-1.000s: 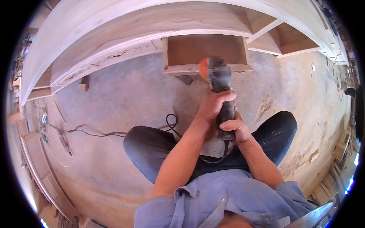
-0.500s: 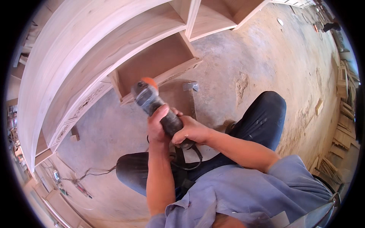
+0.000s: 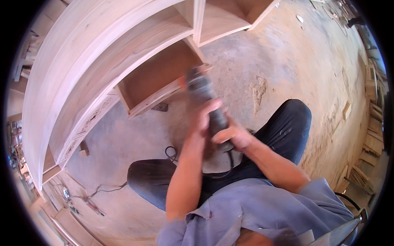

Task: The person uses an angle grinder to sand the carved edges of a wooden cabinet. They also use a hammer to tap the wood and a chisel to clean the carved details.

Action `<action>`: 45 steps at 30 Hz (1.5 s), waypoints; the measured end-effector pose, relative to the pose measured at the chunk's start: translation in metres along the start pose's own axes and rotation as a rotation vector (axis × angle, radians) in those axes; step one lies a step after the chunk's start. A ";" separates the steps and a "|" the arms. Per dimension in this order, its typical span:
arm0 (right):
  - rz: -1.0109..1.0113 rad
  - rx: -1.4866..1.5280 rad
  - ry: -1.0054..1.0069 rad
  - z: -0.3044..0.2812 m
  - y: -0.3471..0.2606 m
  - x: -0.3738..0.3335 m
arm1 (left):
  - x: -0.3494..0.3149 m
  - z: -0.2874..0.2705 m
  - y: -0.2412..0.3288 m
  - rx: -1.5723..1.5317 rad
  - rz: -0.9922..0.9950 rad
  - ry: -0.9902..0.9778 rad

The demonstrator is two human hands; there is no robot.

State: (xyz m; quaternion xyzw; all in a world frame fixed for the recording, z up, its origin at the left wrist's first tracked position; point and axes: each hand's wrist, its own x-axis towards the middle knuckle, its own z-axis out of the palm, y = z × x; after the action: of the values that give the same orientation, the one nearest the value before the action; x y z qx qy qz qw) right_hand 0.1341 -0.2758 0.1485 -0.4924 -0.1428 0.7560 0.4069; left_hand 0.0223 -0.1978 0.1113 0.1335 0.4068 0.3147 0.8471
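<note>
Both my hands are wrapped round a dark angle grinder (image 3: 200, 86), smeared by motion, with an orange disc (image 3: 182, 82) at its head. My left hand (image 3: 202, 117) grips the body nearer the head. Lower down, my right hand (image 3: 236, 135) closes round the rear end, where a black cord comes out. The grinder's head is at the right end of an open wooden drawer (image 3: 150, 102), over its front panel in this view; whether the disc touches the wood I cannot tell. The drawer juts from a large pale wood cabinet (image 3: 78, 53).
My bent knees lie either side of the work, in dark trousers (image 3: 287, 127). A black cable (image 3: 108, 187) runs along the floor to the left, near small tools (image 3: 94, 206). Wood offcuts (image 3: 371, 143) line the right side, and one small block (image 3: 347, 110) lies apart on the floor.
Both hands have swung the grinder to the right, from the middle of the drawer front to its right end. Its head now points further up. The hammer-like tool on the floor is now hidden.
</note>
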 end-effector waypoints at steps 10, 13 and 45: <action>0.055 -0.054 0.094 -0.020 -0.007 -0.003 | 0.009 0.013 -0.001 0.045 -0.056 -0.051; -0.019 0.043 0.145 -0.030 -0.022 -0.009 | 0.046 0.038 -0.020 0.108 0.022 -0.040; -0.222 0.057 -0.390 -0.145 -0.061 0.016 | 0.053 0.112 -0.023 0.373 0.094 -0.246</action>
State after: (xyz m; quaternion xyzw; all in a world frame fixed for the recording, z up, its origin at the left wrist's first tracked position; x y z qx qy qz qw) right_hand 0.2845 -0.2522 0.1069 -0.3064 -0.2508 0.7913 0.4660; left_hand 0.1432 -0.1778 0.1392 0.3442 0.3448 0.2545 0.8354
